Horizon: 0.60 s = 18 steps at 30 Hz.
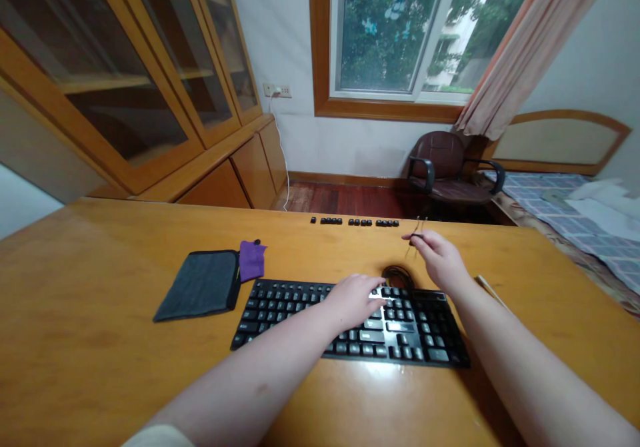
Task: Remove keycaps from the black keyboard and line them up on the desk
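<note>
A black keyboard (pixel 310 300) lies on the wooden desk, angled slightly. My left hand (pixel 356 300) rests over its right-middle part with the fingers stretched out toward the top row of keys, gripping nothing that shows. Beyond the keyboard's far right corner, my right hand (pixel 440 260) pinches a wire keycap puller (pixel 416 236) above the desk, its thin prongs sticking out between the fingers. Several black keycaps (pixel 360 222) stand in small groups along the desk's far edge. A coiled black cable (pixel 399 275) sits behind the keyboard, between my hands.
Left of the keyboard lie a dark grey pouch (pixel 200 286) and a purple cloth (pixel 253 261) with a small black thing at its top. A thin light stick (pixel 491 290) is partly behind my right forearm. Past the desk stand an office chair (pixel 440 160) and glass-door cabinets (pixel 145 147).
</note>
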Motion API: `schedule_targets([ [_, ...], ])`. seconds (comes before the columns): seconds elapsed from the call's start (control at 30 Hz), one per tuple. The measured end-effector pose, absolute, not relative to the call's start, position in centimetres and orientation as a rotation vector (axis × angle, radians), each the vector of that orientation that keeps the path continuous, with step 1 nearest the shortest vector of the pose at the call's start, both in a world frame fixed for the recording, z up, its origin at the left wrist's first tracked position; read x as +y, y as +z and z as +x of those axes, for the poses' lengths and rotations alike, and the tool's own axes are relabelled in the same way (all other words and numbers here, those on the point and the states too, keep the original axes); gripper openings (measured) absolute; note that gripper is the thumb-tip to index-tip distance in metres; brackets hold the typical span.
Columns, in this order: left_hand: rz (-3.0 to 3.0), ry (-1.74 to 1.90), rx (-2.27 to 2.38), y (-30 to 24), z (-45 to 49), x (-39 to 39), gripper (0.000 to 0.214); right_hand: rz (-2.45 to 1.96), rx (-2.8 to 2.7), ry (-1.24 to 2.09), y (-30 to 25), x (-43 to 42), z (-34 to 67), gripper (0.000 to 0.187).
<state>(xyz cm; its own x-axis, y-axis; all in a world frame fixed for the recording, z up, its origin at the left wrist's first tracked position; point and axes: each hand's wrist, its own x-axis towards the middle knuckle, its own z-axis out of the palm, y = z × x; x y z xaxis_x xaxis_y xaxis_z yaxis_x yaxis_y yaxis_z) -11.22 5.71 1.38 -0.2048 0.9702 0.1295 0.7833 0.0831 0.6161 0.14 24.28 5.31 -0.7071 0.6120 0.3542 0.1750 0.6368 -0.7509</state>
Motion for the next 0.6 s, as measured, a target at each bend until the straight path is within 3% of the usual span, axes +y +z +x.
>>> schedule_targets([
  [0.17,1.707,0.799,2.032,1.7,-11.6,5.9,0.045,-0.555,-2.367,1.096,5.0,20.5,1.5,0.023],
  [0.6,1.622,0.524,1.966,3.8,-13.3,5.4,0.050,-0.463,-2.628,0.883,4.1,19.8,0.7,0.016],
])
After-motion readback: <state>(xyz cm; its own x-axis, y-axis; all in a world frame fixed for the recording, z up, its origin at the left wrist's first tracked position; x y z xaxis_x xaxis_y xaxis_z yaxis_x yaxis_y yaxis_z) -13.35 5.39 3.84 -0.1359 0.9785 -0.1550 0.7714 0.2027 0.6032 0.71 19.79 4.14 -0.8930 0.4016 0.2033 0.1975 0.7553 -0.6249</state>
